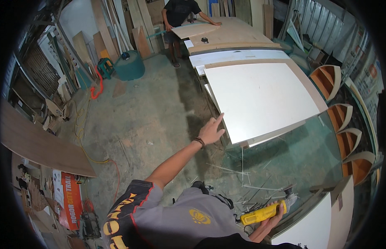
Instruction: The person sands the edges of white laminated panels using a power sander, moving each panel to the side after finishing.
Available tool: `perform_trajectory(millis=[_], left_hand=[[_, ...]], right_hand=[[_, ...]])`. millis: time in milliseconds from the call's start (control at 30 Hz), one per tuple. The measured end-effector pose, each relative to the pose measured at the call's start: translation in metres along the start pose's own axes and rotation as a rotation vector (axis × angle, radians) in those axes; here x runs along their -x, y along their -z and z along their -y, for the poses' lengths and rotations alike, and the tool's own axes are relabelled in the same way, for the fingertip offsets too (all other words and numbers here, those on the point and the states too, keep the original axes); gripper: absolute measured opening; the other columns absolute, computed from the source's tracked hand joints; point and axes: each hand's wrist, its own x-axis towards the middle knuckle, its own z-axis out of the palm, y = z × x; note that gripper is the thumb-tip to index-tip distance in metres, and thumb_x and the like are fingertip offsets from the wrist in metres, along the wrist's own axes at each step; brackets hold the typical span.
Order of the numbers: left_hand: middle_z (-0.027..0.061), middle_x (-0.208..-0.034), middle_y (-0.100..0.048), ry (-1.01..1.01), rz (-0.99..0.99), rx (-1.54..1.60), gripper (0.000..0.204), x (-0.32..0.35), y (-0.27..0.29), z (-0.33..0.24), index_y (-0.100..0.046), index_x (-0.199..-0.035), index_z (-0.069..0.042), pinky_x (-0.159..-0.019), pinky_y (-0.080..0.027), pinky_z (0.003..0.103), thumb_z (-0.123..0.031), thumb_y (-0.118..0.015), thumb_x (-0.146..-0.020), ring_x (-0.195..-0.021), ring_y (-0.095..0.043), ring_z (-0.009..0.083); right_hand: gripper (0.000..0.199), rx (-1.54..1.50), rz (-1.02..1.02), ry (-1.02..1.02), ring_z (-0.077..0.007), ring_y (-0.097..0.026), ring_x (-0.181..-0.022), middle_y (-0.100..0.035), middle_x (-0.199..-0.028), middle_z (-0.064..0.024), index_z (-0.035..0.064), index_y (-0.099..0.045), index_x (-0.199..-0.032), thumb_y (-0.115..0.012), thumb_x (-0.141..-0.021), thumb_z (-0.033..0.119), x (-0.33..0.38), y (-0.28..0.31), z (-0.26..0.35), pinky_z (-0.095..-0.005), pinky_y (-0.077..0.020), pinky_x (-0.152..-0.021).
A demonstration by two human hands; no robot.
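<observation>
My left hand point(211, 130) is stretched forward with fingers apart, holding nothing, its fingertips just short of the near left edge of a large white board point(259, 97) lying flat on a stack of panels. My right hand point(271, 216) is low at my side, gripped around a yellow power tool point(263, 213) with a grey head. Thin wood strips and offcuts point(247, 182) lie scattered on the concrete floor between the board and the tool.
Another person point(180, 16) at the far end handles a curved plywood panel point(197, 29). A green tub point(130, 65) stands on the floor at the back left. A brown board point(39, 143) lies at left, an orange cable point(112, 166) trails on the floor, and arched shelf units point(340, 116) stand at right.
</observation>
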Motion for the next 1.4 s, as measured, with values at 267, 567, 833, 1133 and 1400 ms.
perform_trajectory(millis=[267,567,833,1133,1400], left_hand=[[0.0144,-0.172,-0.012,-0.302,0.147,-0.280,0.075,0.009,-0.073,0.001,-0.025,-0.164,-0.014,-0.130,-0.006,0.050,-0.058,-0.038,-0.105,-0.160,-0.008,0.0298],[0.0166,-0.170,-0.021,-0.312,0.112,-0.215,0.072,0.011,-0.081,0.004,-0.031,-0.162,-0.013,-0.128,-0.013,0.055,-0.054,-0.044,-0.104,-0.158,-0.016,0.0317],[0.0155,-0.171,-0.020,-0.263,0.093,-0.171,0.071,0.019,-0.088,0.008,-0.031,-0.162,-0.013,-0.126,-0.018,0.060,-0.051,-0.047,-0.104,-0.158,-0.016,0.0331],[0.0107,-0.173,-0.013,-0.253,0.121,-0.150,0.072,0.013,-0.094,0.012,-0.026,-0.164,-0.018,-0.124,-0.025,0.061,-0.057,-0.041,-0.106,-0.159,-0.009,0.0308],[0.0115,-0.172,-0.013,-0.231,0.131,-0.128,0.072,0.013,-0.090,0.003,-0.026,-0.164,-0.017,-0.124,-0.025,0.061,-0.056,-0.042,-0.106,-0.159,-0.010,0.0315]], right_hand=[[0.039,0.013,0.015,0.019,-0.0212,-0.065,-0.080,-0.065,-0.098,-0.0099,0.0043,-0.060,-0.119,-0.074,-0.092,0.029,-0.001,-0.004,0.002,-0.0346,-0.0555,-0.073],[0.036,0.036,-0.018,0.082,-0.0211,-0.065,-0.080,-0.065,-0.097,-0.0100,0.0057,-0.063,-0.118,-0.073,-0.092,0.030,0.003,-0.006,0.004,-0.0351,-0.0565,-0.071],[0.039,0.075,0.029,0.061,-0.0197,-0.062,-0.084,-0.064,-0.101,-0.0078,0.0057,-0.058,-0.117,-0.073,-0.093,0.032,0.003,-0.008,0.007,-0.0348,-0.0534,-0.076],[0.034,0.034,-0.008,0.052,-0.0213,-0.066,-0.080,-0.066,-0.095,-0.0103,0.0058,-0.062,-0.114,-0.072,-0.093,0.031,0.002,-0.011,0.006,-0.0344,-0.0573,-0.070],[0.039,0.054,-0.054,0.045,-0.0202,-0.063,-0.081,-0.065,-0.097,-0.0077,0.0082,-0.061,-0.116,-0.074,-0.092,0.037,0.003,-0.008,0.008,-0.0352,-0.0532,-0.073]])
